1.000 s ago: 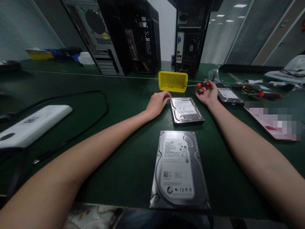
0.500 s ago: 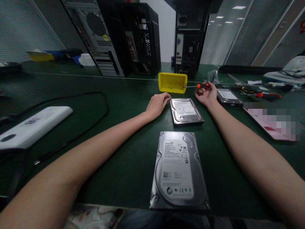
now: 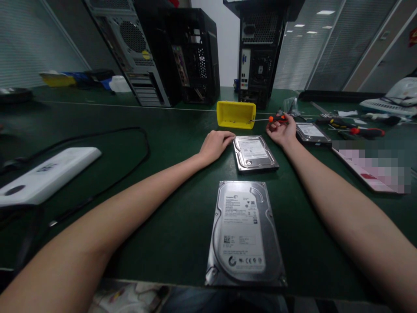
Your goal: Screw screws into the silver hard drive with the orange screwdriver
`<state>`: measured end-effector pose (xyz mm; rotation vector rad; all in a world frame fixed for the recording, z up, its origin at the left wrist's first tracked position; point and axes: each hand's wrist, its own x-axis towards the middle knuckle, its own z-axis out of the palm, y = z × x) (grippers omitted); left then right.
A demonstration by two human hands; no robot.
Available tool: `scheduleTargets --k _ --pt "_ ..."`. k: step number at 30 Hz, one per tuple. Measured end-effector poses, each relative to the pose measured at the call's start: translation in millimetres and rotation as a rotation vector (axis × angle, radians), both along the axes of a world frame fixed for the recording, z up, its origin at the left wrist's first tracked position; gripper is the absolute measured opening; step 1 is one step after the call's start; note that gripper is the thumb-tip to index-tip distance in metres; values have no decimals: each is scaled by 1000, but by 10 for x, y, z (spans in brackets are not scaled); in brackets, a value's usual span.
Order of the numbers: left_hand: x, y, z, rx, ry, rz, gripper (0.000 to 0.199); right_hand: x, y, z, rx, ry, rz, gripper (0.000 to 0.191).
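My right hand (image 3: 282,131) is closed round the orange and black handle of a screwdriver (image 3: 276,118). Its shaft points left, and the tip reaches into the right side of a yellow tray (image 3: 224,120) tilted up with its inside towards me; a few tiny pieces lie in it. The fingers of my left hand (image 3: 215,145) are bent, with the tips at the back left corner of a silver hard drive (image 3: 254,150) that lies flat between both hands. Closer to me a larger-looking hard drive (image 3: 243,226) lies label up at the table edge.
Computer cases (image 3: 198,56) and another tower (image 3: 259,56) stand at the back. A third hard drive (image 3: 311,130), several tools (image 3: 368,131) and a pink flat object (image 3: 368,169) lie right. On the left are a white device (image 3: 58,169) and a black cable (image 3: 143,163).
My left fingertips have come down slightly onto the corner of the hard drive between my hands. My right hand and the screwdriver are almost unmoved.
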<state>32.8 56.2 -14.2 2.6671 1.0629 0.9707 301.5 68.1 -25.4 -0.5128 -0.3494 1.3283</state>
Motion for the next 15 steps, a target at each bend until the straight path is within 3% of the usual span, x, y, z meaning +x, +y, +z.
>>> scheduleTargets --k 15 --pt "3 38 -4 4 -78 26 20 7 1 -14 14 -5 2 21"
